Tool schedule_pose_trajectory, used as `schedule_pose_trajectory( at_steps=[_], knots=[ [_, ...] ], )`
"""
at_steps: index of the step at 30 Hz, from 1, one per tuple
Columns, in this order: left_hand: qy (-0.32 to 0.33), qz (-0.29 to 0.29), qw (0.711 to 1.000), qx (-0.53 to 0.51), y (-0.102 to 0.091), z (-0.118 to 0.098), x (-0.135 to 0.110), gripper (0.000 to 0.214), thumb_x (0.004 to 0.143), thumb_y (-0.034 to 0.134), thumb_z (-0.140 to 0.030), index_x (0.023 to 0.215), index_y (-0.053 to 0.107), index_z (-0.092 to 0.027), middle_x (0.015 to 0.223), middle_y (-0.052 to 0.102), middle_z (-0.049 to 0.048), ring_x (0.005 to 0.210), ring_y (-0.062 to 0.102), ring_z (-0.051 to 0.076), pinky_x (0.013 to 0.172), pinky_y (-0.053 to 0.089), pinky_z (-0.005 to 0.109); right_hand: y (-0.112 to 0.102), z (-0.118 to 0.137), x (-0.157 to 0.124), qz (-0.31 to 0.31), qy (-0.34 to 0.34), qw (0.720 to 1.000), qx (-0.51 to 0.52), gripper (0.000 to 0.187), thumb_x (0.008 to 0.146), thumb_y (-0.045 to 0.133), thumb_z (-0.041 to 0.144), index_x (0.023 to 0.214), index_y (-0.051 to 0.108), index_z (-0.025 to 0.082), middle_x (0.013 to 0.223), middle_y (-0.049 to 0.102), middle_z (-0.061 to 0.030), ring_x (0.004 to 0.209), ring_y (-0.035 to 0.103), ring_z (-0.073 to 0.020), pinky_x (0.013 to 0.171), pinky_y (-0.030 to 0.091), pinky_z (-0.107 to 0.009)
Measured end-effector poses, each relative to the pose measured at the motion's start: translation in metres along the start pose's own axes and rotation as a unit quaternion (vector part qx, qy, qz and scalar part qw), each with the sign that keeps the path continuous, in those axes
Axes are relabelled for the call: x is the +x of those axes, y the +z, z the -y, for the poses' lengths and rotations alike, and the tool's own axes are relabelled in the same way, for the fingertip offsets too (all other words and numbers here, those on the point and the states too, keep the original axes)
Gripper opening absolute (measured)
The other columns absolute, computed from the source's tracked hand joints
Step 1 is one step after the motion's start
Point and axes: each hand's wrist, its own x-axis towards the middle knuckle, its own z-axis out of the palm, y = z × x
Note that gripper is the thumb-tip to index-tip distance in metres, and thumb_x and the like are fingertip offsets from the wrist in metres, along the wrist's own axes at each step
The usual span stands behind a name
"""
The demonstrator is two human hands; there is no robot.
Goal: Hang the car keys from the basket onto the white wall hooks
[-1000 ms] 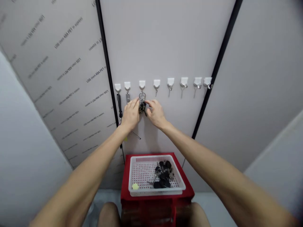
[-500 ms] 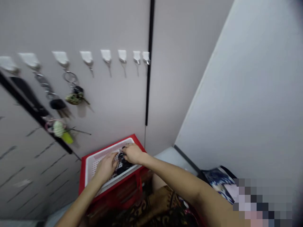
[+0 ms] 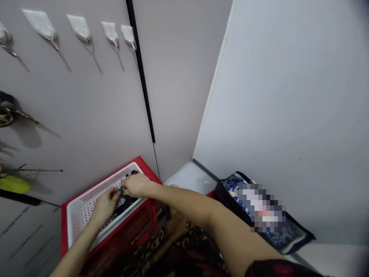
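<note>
A white plastic basket (image 3: 70, 223) with a perforated bottom lies over a red bag or box (image 3: 63, 231). Both my hands are inside it, close together at its right half. My left hand (image 3: 104, 204) has thumb and fingers pinched at a small dark piece that I cannot make out. My right hand (image 3: 136, 185) is closed beside it, fingertips almost meeting the left ones and mostly hidden. Under and around them lies a jumble of black things (image 3: 125, 204) with metallic glints, too small to name.
White adhesive hooks (image 3: 80, 30) line the grey cabinet front above the basket. Some keys (image 3: 24, 115) and a yellow-green tag (image 3: 14, 184) hang at the left. A blue-and-white patterned bag (image 3: 281, 238) leans at the right wall, partly blurred out. A red strap (image 3: 151, 217) hangs in front.
The view has swung right and closer, so hooks, keys and basket sit further left. My hands stay in the basket; their fingertips have come closer together.
</note>
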Motion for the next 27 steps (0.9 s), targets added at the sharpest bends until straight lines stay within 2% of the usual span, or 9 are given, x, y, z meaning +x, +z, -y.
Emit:
schedule_pose_trajectory(
  at_steps=[2,6,10,14,17,22,25,27],
  knots=[
    [-0.018,-0.008,0.989,-0.146,0.0,0.005,0.002,0.015,0.056,0.049,-0.031,0.059,0.05,-0.017,0.055,0.056,-0.0019,0.057,0.051,0.014,0.055,0.038,0.022,0.001,-0.001,0.001,-0.011,0.006,1.0,0.022,0.026,0.067,0.035,0.028,0.081,0.054,0.019,0.083,0.059,-0.006,0.072,0.053,-0.0193,0.054,0.04,-0.028],
    [-0.079,-0.02,0.923,-0.375,-0.002,0.007,-0.003,0.017,0.05,0.057,-0.028,0.058,0.047,-0.017,0.051,0.055,-0.004,0.054,0.053,0.011,0.055,0.041,0.021,0.008,-0.003,0.006,-0.025,0.037,0.991,0.124,0.028,0.067,0.037,0.029,0.088,0.053,0.021,0.083,0.06,-0.0026,0.075,0.053,-0.0158,0.058,0.038,-0.024],
    [-0.127,-0.055,0.862,-0.488,-0.01,0.002,-0.015,0.016,0.051,0.057,-0.023,0.062,0.046,-0.016,0.054,0.056,-0.0039,0.054,0.054,0.01,0.053,0.042,0.019,0.016,-0.002,0.012,-0.047,0.081,0.978,0.185,0.025,0.064,0.042,0.023,0.085,0.056,0.018,0.079,0.061,-0.0023,0.072,0.052,-0.013,0.062,0.037,-0.021],
    [-0.145,-0.053,0.816,-0.557,-0.015,0.006,-0.02,0.013,0.058,0.053,-0.02,0.066,0.044,-0.015,0.059,0.058,-0.0014,0.051,0.054,0.008,0.05,0.04,0.018,0.019,-0.002,0.016,-0.079,0.061,0.976,0.192,0.026,0.066,0.038,0.016,0.083,0.057,0.012,0.08,0.059,-0.0071,0.072,0.051,-0.0134,0.065,0.037,-0.022],
    [-0.143,-0.047,0.806,-0.572,-0.016,0.012,-0.02,0.011,0.061,0.05,-0.019,0.068,0.042,-0.015,0.061,0.058,-0.0003,0.048,0.052,0.006,0.047,0.038,0.016,0.019,-0.001,0.017,-0.106,0.036,0.967,0.23,0.029,0.065,0.037,0.014,0.087,0.056,0.013,0.085,0.057,-0.0068,0.075,0.05,-0.0129,0.067,0.037,-0.022],
    [-0.118,-0.018,0.806,-0.58,-0.013,0.016,-0.021,0.015,0.059,0.051,-0.021,0.071,0.044,-0.015,0.058,0.057,-0.0012,0.046,0.051,0.005,0.047,0.036,0.016,0.018,0.009,0.017,-0.105,-0.034,0.952,0.286,0.03,0.062,0.041,0.015,0.088,0.055,0.015,0.089,0.057,-0.0054,0.082,0.048,-0.0135,0.073,0.035,-0.023],
    [-0.105,-0.01,0.816,-0.568,-0.012,0.016,-0.022,0.018,0.057,0.053,-0.023,0.071,0.045,-0.015,0.055,0.056,-0.0027,0.048,0.051,0.006,0.048,0.036,0.016,0.018,0.016,0.019,-0.075,-0.069,0.946,0.308,0.024,0.062,0.044,0.019,0.081,0.057,0.014,0.079,0.059,-0.0044,0.072,0.05,-0.0131,0.066,0.037,-0.022],
    [-0.102,-0.018,0.83,-0.548,-0.012,0.016,-0.022,0.017,0.057,0.053,-0.023,0.069,0.045,-0.014,0.053,0.055,-0.0033,0.047,0.05,0.006,0.048,0.035,0.017,0.019,0.018,0.022,-0.057,-0.053,0.941,0.328,0.021,0.065,0.041,0.022,0.072,0.058,0.014,0.067,0.059,-0.003,0.061,0.05,-0.0116,0.058,0.037,-0.021]
  ],
)
